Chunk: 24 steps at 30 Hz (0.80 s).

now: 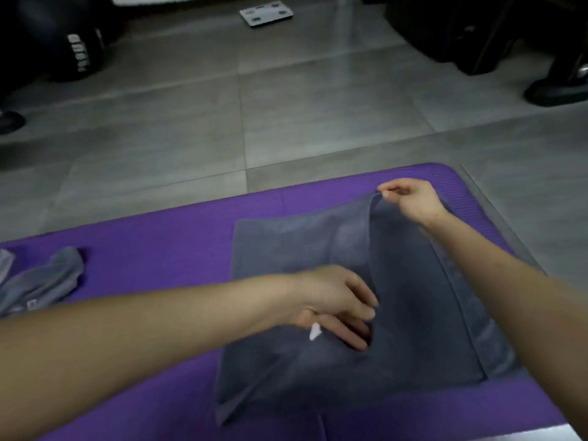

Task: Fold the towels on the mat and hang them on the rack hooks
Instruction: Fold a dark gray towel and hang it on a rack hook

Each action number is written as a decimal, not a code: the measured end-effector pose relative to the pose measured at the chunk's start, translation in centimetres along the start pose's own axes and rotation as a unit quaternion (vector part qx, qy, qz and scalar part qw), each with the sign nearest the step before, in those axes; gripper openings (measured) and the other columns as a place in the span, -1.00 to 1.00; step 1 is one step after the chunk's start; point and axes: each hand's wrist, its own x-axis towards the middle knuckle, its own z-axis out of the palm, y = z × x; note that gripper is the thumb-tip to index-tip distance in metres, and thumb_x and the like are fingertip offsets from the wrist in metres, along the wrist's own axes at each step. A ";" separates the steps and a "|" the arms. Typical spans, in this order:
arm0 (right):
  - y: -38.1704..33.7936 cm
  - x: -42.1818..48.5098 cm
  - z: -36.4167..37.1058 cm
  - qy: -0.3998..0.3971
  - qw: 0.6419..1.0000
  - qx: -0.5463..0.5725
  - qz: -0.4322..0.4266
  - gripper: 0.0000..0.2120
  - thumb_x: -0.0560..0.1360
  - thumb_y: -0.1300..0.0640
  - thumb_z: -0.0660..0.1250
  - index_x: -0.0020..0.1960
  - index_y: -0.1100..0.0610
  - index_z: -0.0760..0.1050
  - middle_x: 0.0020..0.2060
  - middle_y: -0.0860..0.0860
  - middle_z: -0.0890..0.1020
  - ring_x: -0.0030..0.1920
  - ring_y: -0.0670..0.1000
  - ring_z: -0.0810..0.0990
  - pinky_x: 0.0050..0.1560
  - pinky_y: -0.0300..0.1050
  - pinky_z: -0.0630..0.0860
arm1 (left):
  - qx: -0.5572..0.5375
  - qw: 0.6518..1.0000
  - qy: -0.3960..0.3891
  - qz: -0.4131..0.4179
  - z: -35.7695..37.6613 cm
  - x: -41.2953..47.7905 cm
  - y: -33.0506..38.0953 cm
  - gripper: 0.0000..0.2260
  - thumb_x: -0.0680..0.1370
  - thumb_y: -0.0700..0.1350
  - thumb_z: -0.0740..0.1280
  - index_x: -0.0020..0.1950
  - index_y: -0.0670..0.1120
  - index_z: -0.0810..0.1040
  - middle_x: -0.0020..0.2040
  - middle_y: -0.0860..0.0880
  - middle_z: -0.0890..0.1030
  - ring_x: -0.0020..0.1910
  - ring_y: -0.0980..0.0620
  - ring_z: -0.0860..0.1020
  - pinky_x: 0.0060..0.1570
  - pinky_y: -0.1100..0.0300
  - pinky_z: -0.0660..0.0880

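While left hand (334,300) grips towel (413,297), right hand (413,200) pinches corner (376,197)

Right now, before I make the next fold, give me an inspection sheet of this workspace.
Surface: purple mat on grey tiled floor.
Job's things: grey towel half folded on the mat; crumpled towel at the mat's left; no rack seen.
Clutter: white scale on the floor beyond.
Grippers: left hand grips the towel's near fold; right hand pinches its far corner.
Cables: nothing seen.
Surroundings: dark shapes along the far edge, unclear.
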 end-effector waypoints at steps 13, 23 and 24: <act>14.4 -16.1 -4.0 0.042 0.950 -0.236 0.202 -0.71 0.47 -0.16 0.31 -0.15 0.05 0.62 -0.14 0.07 0.69 0.02 0.17 0.62 0.07 0.03 0.49 | 0.391 0.849 0.339 0.108 -3.5 17.0 0.9 -0.85 0.51 -0.13 0.34 -0.02 -0.17 0.64 0.03 -0.14 0.65 0.08 -0.10 0.57 0.07 0.14 0.42; 13.8 -22.9 1.0 0.004 0.914 -0.268 0.305 -0.44 0.39 -0.46 0.13 -0.32 0.04 0.43 -0.13 0.03 0.66 0.00 0.12 0.61 -0.13 -0.11 0.41 | 0.461 0.783 0.389 0.151 -1.8 26.4 1.8 -0.63 0.46 0.15 0.36 0.03 -0.14 0.55 0.10 -0.21 0.53 0.13 -0.20 0.48 0.07 0.08 0.39; 13.9 -23.0 1.3 -0.011 0.910 -0.275 0.310 -0.42 0.37 -0.47 0.14 -0.27 0.05 0.49 -0.11 0.03 0.66 0.01 0.11 0.61 -0.13 -0.12 0.41 | 0.468 0.778 0.392 0.148 -1.7 26.6 2.0 -0.64 0.46 0.13 0.37 0.06 -0.14 0.54 0.12 -0.21 0.53 0.14 -0.20 0.48 0.08 0.08 0.40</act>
